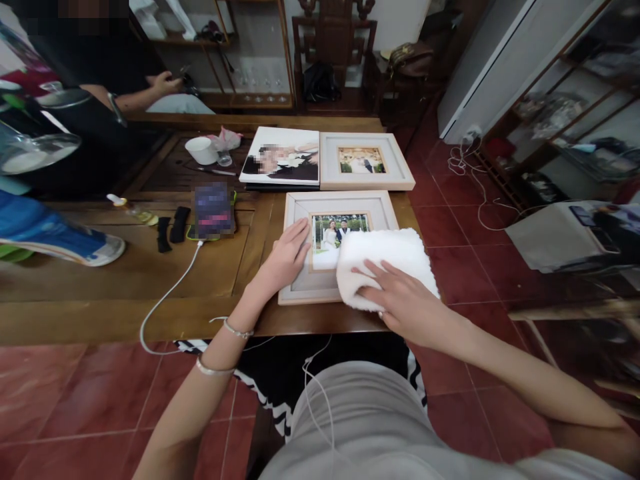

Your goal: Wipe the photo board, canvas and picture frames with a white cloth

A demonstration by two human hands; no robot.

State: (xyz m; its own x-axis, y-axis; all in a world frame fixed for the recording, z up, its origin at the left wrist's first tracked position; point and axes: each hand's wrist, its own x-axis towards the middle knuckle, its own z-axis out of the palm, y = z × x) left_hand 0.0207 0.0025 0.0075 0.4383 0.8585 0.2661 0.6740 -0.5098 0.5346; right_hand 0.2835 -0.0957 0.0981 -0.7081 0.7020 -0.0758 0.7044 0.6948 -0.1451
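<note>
A pale picture frame (pixel 300 208) with a wedding photo lies flat at the near edge of a dark wooden table (pixel 125 320). My left hand (pixel 287 257) rests flat on the frame's left side, fingers stretched out. A folded white towel (pixel 385 257) covers the frame's right part. My right hand (pixel 400 300) lies on top of the towel with fingers spread, pressing it down.
Behind the frame lie a second framed photo (pixel 367 160) and a photo canvas (pixel 281 157). A phone (pixel 214 212) on a white cable, a cup (pixel 201 150), a small bottle (pixel 131 210) and black items sit to the left. Another person's arm (pixel 145 97) is at the far left.
</note>
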